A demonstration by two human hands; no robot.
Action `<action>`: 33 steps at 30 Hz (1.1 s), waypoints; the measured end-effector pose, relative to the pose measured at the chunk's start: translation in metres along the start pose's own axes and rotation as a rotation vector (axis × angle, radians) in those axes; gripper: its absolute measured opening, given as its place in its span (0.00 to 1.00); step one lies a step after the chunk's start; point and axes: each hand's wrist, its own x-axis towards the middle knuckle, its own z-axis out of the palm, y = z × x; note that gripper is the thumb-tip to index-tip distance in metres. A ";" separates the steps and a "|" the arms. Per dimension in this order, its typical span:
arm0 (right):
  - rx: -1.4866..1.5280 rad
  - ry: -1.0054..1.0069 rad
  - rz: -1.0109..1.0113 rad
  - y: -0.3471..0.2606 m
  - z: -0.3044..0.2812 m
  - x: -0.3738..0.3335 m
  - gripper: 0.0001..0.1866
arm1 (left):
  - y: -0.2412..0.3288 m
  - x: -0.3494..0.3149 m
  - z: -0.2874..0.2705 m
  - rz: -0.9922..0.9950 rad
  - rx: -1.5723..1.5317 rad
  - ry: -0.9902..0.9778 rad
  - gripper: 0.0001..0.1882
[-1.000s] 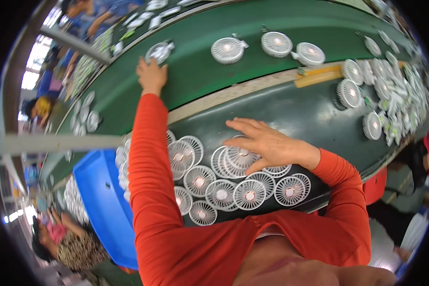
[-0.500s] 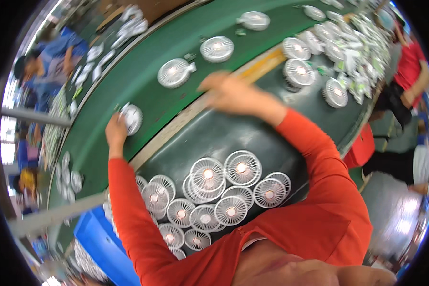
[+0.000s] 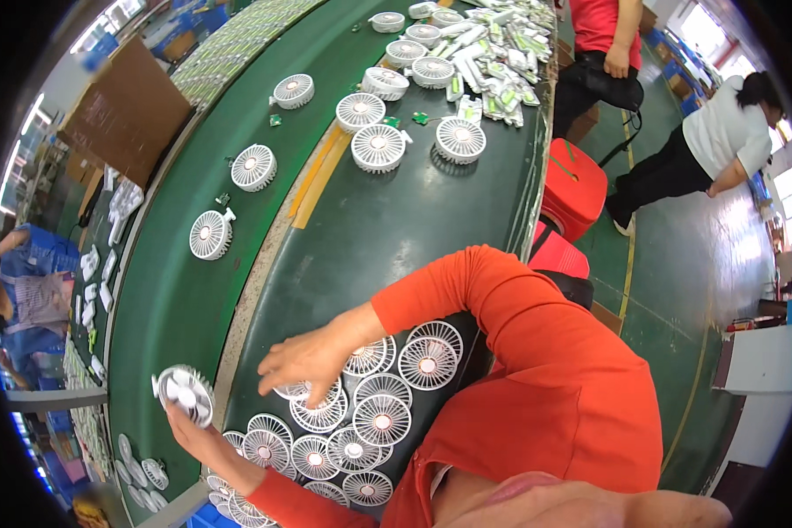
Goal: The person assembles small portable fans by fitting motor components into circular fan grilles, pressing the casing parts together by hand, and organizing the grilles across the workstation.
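Note:
My left hand (image 3: 198, 438) is closed on a white fan head (image 3: 187, 396), held tilted over the near part of the green belt, with its blades facing up. My right hand (image 3: 312, 356) reaches over a heap of round white fan grilles (image 3: 383, 420). Its fingers and thumb are spread above one grille (image 3: 292, 390), partly covered by the hand. Whether they touch it is hard to tell. Farther along the belt lie several fan heads, the nearest one (image 3: 211, 235) with a small green circuit board beside it.
More fan heads (image 3: 378, 148) and a pile of white handle parts (image 3: 502, 62) sit at the far end of the dark green worktable (image 3: 387, 238). Red stools (image 3: 574, 189) stand to the right. Two people are beyond them, and another person in blue works across the belt (image 3: 163, 299).
My view has turned. My right hand has come back from beside the belt to the grille heap. The fan head in my left hand is now lifted and tilted, its blades showing.

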 end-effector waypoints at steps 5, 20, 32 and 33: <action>0.804 0.479 0.124 -0.008 -0.029 0.015 0.27 | 0.001 -0.064 0.010 -0.013 -0.338 0.191 0.27; 0.304 1.098 -0.133 -0.051 -0.019 0.024 0.11 | -0.019 -0.107 0.071 -0.239 -0.740 -0.198 0.26; -0.489 0.896 -0.485 -0.046 0.017 0.009 0.07 | -0.022 -0.126 0.084 -0.192 -0.750 -0.267 0.19; -0.489 0.898 -0.486 -0.048 0.017 0.010 0.07 | -0.021 -0.127 0.084 -0.165 -0.726 -0.266 0.18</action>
